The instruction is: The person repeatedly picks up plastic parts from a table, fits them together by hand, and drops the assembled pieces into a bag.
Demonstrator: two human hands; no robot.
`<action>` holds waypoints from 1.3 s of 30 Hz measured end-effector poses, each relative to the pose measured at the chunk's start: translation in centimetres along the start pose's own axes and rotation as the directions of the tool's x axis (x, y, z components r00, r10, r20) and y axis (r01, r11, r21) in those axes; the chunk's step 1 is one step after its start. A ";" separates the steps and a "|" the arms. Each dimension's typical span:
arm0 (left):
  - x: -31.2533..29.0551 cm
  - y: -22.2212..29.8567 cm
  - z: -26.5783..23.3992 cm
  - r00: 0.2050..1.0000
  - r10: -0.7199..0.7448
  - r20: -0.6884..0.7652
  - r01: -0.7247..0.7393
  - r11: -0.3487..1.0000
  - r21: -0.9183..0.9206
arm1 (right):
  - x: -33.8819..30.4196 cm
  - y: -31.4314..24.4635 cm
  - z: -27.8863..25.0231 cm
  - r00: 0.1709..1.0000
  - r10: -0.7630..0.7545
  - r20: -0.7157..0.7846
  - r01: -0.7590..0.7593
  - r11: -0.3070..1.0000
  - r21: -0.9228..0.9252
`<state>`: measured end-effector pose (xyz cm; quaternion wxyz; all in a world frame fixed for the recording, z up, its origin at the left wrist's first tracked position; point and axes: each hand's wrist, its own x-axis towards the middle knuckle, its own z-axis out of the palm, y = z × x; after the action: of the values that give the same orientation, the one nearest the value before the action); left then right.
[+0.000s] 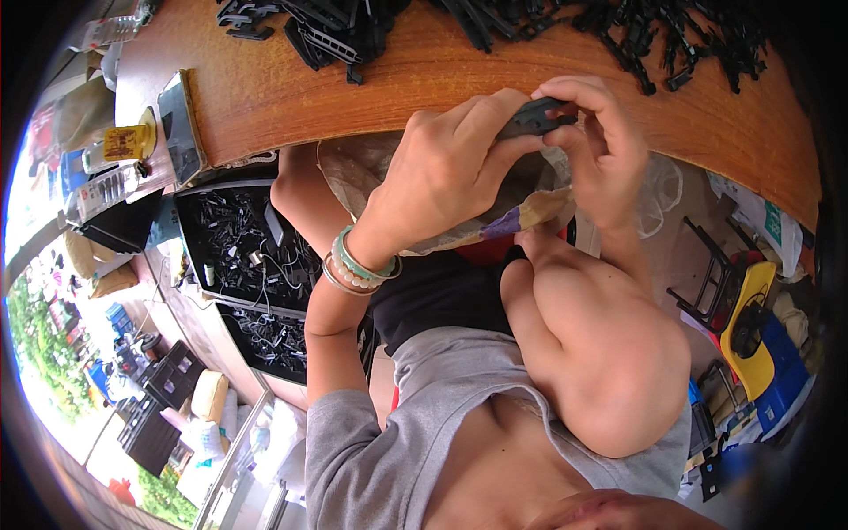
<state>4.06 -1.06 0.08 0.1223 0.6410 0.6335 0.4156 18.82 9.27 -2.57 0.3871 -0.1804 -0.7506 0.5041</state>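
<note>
Head view shows a wooden table point(459, 79) curving across the top, and everything below is placed by its near edge. On the far side of the table lie heaps of black plastic parts point(618, 31), spread along the top rim of the picture. Below the table edge, to the left, stands a dark tray point(190, 234) full of small metal and black pieces. Just under the edge, in the middle, a crumpled plastic bag point(371, 172) rests on the lap. Both hands meet right at the table edge. The left hand point(446, 172), with bead bracelets point(358, 269) at its wrist, is curled, and its fingers pinch one end of a small dark part point(537, 115). The right hand point(601, 146) is bent over it and pinches the other end with thumb and fingertips. The part is so held between both hands, just over the table edge, above the bag.
</note>
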 end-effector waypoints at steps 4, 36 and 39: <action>-0.3 -0.2 0.7 0.998 -0.057 -0.024 0.054 0.992 -0.114 | -0.1 0.3 0.6 0.999 -0.023 -0.047 0.022 0.999 -0.025; 2.7 -4.8 1.4 0.950 -0.092 -0.299 0.031 0.979 -0.201 | 2.1 2.3 -1.1 0.996 -0.043 -0.078 0.023 0.970 -0.241; 2.4 -3.7 0.4 0.935 -0.353 0.028 0.308 0.773 -0.555 | 1.6 -0.2 -2.0 0.987 0.099 0.124 -0.094 0.995 -0.043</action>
<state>1.39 1.86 -1.78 0.3478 0.4405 0.5937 0.5767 19.31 11.47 -1.40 0.3109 -0.1915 -0.7732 0.5185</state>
